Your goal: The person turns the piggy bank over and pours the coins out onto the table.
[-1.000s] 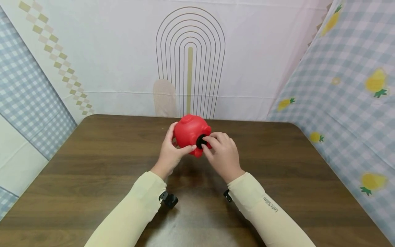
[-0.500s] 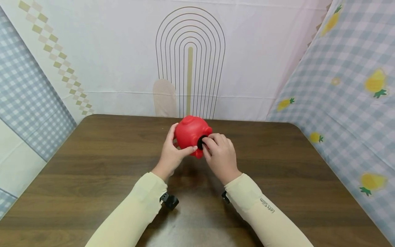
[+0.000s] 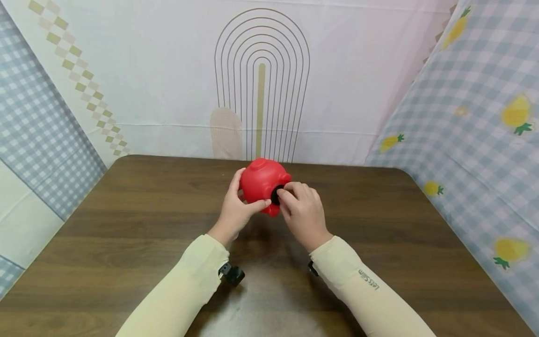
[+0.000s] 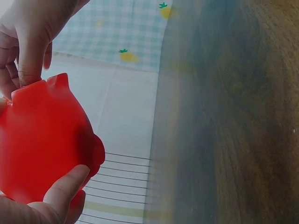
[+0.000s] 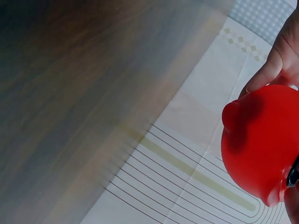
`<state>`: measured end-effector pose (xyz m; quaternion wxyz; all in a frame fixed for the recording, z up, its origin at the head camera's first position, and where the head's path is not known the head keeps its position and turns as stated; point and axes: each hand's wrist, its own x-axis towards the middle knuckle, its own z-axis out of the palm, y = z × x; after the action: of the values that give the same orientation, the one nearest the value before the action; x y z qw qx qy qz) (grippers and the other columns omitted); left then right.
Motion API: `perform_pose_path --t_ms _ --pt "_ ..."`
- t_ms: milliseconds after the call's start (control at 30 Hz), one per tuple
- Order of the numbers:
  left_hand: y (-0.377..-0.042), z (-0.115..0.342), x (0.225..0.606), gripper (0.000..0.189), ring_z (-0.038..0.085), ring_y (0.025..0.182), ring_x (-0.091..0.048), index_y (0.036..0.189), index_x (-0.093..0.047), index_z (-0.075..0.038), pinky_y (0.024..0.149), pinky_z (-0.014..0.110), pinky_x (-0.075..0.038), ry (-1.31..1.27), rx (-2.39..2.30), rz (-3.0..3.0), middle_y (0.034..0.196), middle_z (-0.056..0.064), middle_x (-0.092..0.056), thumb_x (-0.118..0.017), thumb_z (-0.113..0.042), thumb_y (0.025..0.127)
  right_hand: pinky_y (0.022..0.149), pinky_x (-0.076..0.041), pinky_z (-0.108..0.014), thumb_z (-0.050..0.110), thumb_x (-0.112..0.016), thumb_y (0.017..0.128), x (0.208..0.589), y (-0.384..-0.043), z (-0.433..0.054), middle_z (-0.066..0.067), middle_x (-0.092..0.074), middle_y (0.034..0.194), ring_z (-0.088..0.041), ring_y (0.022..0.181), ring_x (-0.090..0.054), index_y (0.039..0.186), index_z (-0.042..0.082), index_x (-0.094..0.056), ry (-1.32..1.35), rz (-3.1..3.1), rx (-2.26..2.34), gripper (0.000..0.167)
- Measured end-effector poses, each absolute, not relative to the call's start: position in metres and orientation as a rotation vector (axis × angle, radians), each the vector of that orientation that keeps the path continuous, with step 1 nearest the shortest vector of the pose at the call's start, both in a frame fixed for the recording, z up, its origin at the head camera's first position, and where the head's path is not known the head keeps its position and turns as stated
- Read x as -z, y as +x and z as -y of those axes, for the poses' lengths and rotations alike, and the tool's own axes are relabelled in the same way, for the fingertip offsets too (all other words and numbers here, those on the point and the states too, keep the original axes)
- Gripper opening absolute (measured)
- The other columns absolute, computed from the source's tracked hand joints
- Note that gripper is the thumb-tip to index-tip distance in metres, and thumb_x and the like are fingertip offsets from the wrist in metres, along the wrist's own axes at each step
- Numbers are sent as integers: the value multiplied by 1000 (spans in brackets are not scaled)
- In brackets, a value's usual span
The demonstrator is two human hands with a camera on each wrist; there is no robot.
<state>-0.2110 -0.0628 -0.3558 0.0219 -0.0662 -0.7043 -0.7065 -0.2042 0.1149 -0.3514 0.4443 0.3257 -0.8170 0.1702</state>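
A round red piggy bank with stubby bumps is held above the table, tilted so a black round stopper faces right. My left hand grips the bank from the left, its thumb lying along the near side by the stopper. With thumb and fingertips, my right hand pinches at the stopper, covering part of it. The left wrist view has the red body large, the right fingers reaching into its far end. In the right wrist view, a sliver of the black stopper shows at the edge.
Under the hands lies a brown wooden table. Behind it hangs a white cloth with arch lines, and a checked cloth with yellow fruit hangs at the right. Small black devices are strapped at both wrists.
Both hands and the piggy bank have shifted very slightly to the right. The right fingers stay at the stopper, their pose slightly altered.
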Motion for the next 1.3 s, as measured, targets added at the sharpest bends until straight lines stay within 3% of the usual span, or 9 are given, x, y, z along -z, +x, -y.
perform_pose_path --t_ms 633,1300 --pt "-209 66 356 80 26 122 -44 143 -34 -30 86 42 -55 -214 2191 2234 136 1 -44 -78 -13 77 72 -52 -44 3 -80 75 351 -205 -124 -12 -62 98 -27 88 -61 97 6 -68 943 2002 -253 25" --pt "-208 70 352 80 27 123 -43 142 -36 -31 85 42 -55 -229 2240 2279 137 3 -43 -79 -13 77 69 -51 -41 1 -75 79 347 -205 -128 -9 -62 100 -24 86 -61 97 8 -67 1004 1955 -112 21"
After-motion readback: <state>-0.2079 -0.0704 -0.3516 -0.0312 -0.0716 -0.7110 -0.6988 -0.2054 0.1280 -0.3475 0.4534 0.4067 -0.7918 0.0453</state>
